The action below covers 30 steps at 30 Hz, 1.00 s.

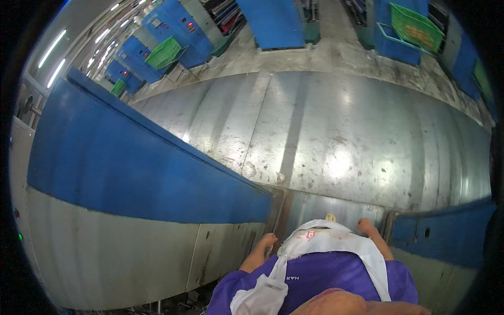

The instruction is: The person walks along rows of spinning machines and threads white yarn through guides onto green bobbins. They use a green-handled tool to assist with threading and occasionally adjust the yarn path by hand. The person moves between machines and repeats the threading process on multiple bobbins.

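Fingers of left hand (266, 240) and right hand (365, 226) on steel table (336, 136) edge, table running left-right

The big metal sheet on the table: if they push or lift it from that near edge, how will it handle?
The metal sheet looks broad, thin and shiny, so it would probably slide easily on a push. Lifted from the near edge by the left hand and right hand, it would likely sag or flex and feel heavy. The edge may be sharp.
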Each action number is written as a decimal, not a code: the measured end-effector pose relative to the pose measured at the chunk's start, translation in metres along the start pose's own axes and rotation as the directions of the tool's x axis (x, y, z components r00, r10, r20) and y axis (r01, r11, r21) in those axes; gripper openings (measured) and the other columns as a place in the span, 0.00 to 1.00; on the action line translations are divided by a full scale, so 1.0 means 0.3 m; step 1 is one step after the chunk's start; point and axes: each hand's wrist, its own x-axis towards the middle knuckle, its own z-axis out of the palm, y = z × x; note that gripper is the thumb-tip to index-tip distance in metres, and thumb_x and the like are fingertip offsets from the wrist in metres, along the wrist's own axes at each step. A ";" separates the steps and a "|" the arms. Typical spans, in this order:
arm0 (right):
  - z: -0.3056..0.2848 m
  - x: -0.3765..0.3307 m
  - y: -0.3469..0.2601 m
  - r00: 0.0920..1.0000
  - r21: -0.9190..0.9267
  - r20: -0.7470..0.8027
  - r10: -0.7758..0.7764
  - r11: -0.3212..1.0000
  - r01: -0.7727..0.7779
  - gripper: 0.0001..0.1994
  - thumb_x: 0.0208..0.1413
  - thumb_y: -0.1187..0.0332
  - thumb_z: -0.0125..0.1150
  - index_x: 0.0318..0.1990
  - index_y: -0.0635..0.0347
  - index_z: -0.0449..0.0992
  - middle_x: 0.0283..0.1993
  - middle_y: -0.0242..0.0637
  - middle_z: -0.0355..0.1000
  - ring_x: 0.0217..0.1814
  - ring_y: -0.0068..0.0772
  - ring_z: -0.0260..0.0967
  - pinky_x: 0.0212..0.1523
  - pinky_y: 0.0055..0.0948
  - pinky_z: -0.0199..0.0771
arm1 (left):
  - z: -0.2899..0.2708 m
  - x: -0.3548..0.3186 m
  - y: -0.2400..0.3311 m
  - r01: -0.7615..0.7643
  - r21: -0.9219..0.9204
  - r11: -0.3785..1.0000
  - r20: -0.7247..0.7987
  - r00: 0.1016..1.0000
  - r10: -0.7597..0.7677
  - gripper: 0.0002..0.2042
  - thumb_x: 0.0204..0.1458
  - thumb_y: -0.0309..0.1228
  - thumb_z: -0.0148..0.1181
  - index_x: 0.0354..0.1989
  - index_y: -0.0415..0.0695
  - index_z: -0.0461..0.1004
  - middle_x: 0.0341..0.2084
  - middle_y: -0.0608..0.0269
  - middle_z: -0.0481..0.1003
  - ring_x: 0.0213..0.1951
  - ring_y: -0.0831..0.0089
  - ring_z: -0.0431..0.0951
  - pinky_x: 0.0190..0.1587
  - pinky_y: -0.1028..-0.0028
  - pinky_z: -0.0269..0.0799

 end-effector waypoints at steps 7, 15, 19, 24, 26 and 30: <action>-0.584 0.586 -0.129 0.991 -0.006 -0.130 -0.013 1.000 0.012 0.11 0.43 0.71 0.50 0.34 0.64 0.76 0.36 0.50 0.72 0.41 0.48 0.68 0.42 0.40 0.69 | -0.254 0.206 0.193 0.140 -0.464 0.875 -0.253 0.925 -0.282 0.13 0.44 0.35 0.56 0.37 0.43 0.73 0.33 0.54 0.75 0.38 0.60 0.74 0.40 0.66 0.68; -0.635 0.999 -0.425 0.985 -0.185 -0.076 -0.154 0.973 0.138 0.09 0.43 0.68 0.50 0.28 0.62 0.76 0.29 0.49 0.72 0.35 0.49 0.70 0.39 0.39 0.69 | -0.594 0.700 0.284 0.011 -0.174 0.985 -0.039 0.999 -0.019 0.12 0.42 0.36 0.54 0.28 0.41 0.76 0.31 0.51 0.75 0.37 0.56 0.75 0.41 0.64 0.69; -0.753 1.127 -0.594 0.978 -0.071 0.156 -0.141 0.986 0.154 0.10 0.42 0.67 0.51 0.28 0.61 0.77 0.30 0.49 0.73 0.36 0.48 0.71 0.38 0.38 0.70 | -0.969 0.979 0.286 -0.014 -0.108 0.994 -0.214 0.977 -0.010 0.14 0.43 0.36 0.53 0.36 0.42 0.75 0.34 0.51 0.74 0.39 0.55 0.74 0.44 0.63 0.68; -1.024 1.463 -0.832 0.966 -0.181 0.211 -0.148 0.965 0.188 0.10 0.40 0.67 0.51 0.28 0.60 0.78 0.31 0.48 0.73 0.36 0.47 0.71 0.38 0.37 0.71 | -1.555 1.170 0.357 0.009 -0.402 0.916 -0.386 0.905 -0.178 0.18 0.53 0.34 0.49 0.51 0.42 0.64 0.42 0.52 0.71 0.42 0.57 0.72 0.45 0.61 0.67; -1.091 1.644 -0.958 0.956 -0.201 0.229 -0.183 0.952 0.231 0.10 0.40 0.67 0.51 0.28 0.59 0.78 0.31 0.48 0.73 0.36 0.47 0.71 0.38 0.37 0.71 | -1.741 1.228 0.366 -0.014 -0.451 0.893 -0.394 0.900 -0.185 0.17 0.53 0.35 0.49 0.50 0.42 0.65 0.41 0.52 0.72 0.41 0.58 0.72 0.44 0.61 0.68; -1.166 2.085 -1.293 0.922 -0.294 0.230 -0.313 0.880 0.372 0.10 0.38 0.68 0.51 0.28 0.58 0.78 0.31 0.48 0.73 0.36 0.46 0.71 0.37 0.37 0.71 | -1.923 1.378 0.274 -0.046 -0.517 0.854 -0.496 0.830 -0.256 0.17 0.53 0.36 0.49 0.49 0.41 0.66 0.39 0.51 0.72 0.41 0.58 0.72 0.43 0.61 0.68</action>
